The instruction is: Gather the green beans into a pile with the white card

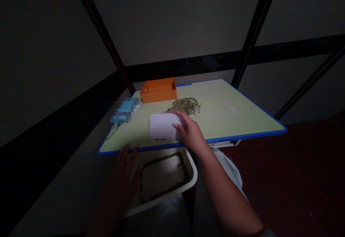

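Note:
My right hand [189,131] is closed on a white card [164,126], thumb on top, low over the near part of the tabletop. A few dark grains lie by the card's near edge. Just beyond the card is a scattered heap of small green beans [187,105]. My left hand [125,172], dim in shadow, has its fingers stretched apart at the table's blue front edge. Its thumb lies over the left side of a white tub [192,179] below that edge; whether it touches the tub's rim I cannot tell. Similar small grains line the tub's bottom edges.
An orange open box [159,95] stands at the back left of the pale green table [245,116]. Small whitish grains [228,107] are spread on the right. At the left edge lies a blurred blue item [124,110] with a cord. Panelled walls stand behind and left.

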The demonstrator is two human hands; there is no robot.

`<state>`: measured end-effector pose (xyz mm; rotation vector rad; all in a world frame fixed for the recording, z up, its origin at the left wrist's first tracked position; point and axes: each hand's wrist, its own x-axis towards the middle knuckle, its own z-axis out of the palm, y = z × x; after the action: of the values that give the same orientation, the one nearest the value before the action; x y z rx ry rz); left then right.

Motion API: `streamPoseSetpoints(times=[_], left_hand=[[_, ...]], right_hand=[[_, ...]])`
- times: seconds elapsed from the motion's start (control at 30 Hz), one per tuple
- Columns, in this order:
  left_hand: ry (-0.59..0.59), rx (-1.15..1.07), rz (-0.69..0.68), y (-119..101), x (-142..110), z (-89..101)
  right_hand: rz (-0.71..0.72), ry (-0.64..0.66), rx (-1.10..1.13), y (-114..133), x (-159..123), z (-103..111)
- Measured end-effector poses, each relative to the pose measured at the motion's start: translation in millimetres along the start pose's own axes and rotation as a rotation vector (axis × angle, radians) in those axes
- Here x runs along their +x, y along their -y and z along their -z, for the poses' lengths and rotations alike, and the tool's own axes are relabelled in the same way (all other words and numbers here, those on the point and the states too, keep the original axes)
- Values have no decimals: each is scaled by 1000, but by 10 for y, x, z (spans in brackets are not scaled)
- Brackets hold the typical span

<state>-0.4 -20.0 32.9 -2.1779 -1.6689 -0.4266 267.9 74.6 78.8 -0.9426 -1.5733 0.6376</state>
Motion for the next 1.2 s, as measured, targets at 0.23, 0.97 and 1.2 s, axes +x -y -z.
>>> streamPoseSetpoints(times=[0.23,0.97,1.2], left_hand=[[7,0,13,15,-14,-19],[46,-23,37,1,-3,-1],[26,-39,10,15,6,-14]], right_hand=[[-5,19,20,-22,-3,5],[-16,73,79,-8,-24,68],[22,52,165,-54,-23,93]])
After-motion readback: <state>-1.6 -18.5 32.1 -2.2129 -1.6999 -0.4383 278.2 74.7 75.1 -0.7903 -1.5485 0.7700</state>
